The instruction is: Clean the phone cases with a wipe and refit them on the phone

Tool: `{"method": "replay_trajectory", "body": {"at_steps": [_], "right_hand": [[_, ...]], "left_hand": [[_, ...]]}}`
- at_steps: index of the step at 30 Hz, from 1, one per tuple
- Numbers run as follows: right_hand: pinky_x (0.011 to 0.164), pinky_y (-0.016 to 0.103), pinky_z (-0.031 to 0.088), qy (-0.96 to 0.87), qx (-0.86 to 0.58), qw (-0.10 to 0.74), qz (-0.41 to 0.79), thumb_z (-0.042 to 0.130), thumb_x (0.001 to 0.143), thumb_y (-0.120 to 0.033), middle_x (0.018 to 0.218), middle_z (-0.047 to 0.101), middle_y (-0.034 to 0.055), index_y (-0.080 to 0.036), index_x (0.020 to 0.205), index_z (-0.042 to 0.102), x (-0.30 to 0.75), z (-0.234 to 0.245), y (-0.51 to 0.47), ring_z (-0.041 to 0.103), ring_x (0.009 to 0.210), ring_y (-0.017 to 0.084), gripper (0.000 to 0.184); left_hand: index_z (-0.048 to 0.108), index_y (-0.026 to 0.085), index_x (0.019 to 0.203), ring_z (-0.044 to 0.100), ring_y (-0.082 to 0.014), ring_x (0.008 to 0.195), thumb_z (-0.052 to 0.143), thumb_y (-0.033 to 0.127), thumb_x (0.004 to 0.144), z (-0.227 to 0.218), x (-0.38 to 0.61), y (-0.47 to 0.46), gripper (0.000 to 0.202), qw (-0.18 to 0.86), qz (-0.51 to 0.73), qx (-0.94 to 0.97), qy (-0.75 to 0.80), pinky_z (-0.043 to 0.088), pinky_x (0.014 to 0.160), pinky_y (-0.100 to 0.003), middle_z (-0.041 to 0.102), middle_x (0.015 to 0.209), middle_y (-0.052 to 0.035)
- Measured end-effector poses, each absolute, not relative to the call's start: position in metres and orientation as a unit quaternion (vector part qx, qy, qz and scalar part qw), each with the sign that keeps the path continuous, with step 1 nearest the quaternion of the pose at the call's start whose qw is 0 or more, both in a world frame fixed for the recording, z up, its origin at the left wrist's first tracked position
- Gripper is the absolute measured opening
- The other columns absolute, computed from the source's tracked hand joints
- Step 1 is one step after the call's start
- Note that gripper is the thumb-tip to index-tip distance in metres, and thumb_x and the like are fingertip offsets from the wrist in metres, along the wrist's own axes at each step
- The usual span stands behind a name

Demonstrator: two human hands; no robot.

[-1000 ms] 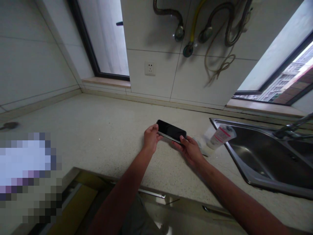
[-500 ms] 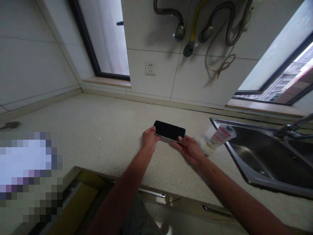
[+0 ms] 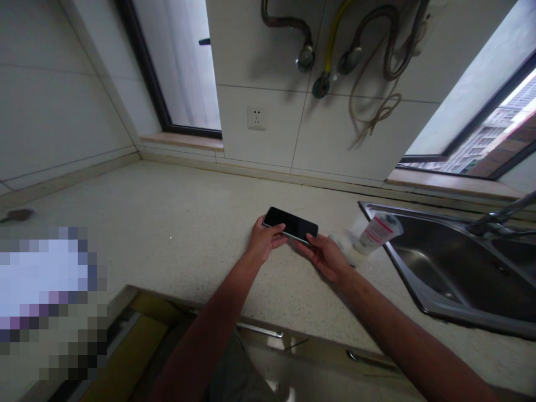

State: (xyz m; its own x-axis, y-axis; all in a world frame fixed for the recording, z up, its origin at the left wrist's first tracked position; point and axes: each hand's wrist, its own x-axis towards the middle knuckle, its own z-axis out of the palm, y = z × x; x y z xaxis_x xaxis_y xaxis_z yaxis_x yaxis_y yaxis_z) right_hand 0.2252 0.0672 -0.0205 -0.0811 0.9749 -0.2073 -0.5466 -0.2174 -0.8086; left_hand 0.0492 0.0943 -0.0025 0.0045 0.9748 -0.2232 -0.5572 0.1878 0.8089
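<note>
A dark-screened smartphone (image 3: pixel 295 223) is held level between both my hands above the pale speckled countertop (image 3: pixel 201 223). My left hand (image 3: pixel 264 239) grips its left end, with the thumb lying over the front edge of the screen and the fingers beneath. Around the right end closes my right hand (image 3: pixel 325 254), thumb on the near right corner and fingers underneath. Just right of that hand a clear plastic cup (image 3: pixel 379 231) with pink and white print leans over on its side by the sink's edge. Something small and pale beside my right hand is partly hidden.
A steel sink (image 3: pixel 422 301) with a faucet (image 3: pixel 498 218) is set into the counter at right. Hoses (image 3: pixel 389 50) and a wall socket (image 3: pixel 257 118) are on the tiled wall. A pixelated patch covers the lower left. Drawer handles (image 3: pixel 262 329) line the front.
My left thumb has moved from the phone's left end onto its screen edge, and the left hand has shifted slightly right. The phone is tilted a little differently; my right hand keeps its hold.
</note>
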Motion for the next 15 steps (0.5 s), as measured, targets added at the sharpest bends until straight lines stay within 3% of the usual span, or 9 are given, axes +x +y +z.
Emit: {"method": "replay_trajectory", "body": {"at_steps": [5,11,15], "right_hand": [[0.067,0.036,0.066,-0.279,-0.397,0.508,0.711,0.073,0.080,-0.025,0.100,0.076,0.0113,-0.015,0.108,0.065,0.224,-0.007,0.062,0.075,0.086,0.026,0.031],[0.056,0.035,0.064,-0.317,-0.433,0.456,0.710,0.069,0.084,-0.038,0.086,0.076,0.0091,-0.016,0.104,0.067,0.234,0.004,0.063,0.071,0.067,0.021,0.030],[0.044,0.020,0.053,-0.435,-0.450,0.372,0.685,0.077,0.077,-0.040,0.069,0.072,0.0076,-0.012,0.087,0.068,0.237,0.003,0.062,0.065,0.052,0.013,0.031]], "left_hand": [[0.052,0.020,0.107,0.069,-0.0200,0.065,0.074,0.003,0.060,-0.001,0.049,0.091,0.055,0.656,0.570,0.275,0.412,0.060,0.065,-0.039,0.067,0.084,-0.0034],[0.051,0.019,0.111,0.065,-0.0164,0.057,0.069,0.008,0.066,0.005,0.047,0.092,0.050,0.646,0.525,0.325,0.450,0.054,0.053,-0.029,0.066,0.081,-0.0033],[0.048,0.020,0.121,0.055,-0.0113,0.050,0.060,0.017,0.078,0.003,0.048,0.097,0.045,0.548,0.533,0.361,0.534,0.043,0.045,-0.022,0.062,0.082,-0.0017]]}}
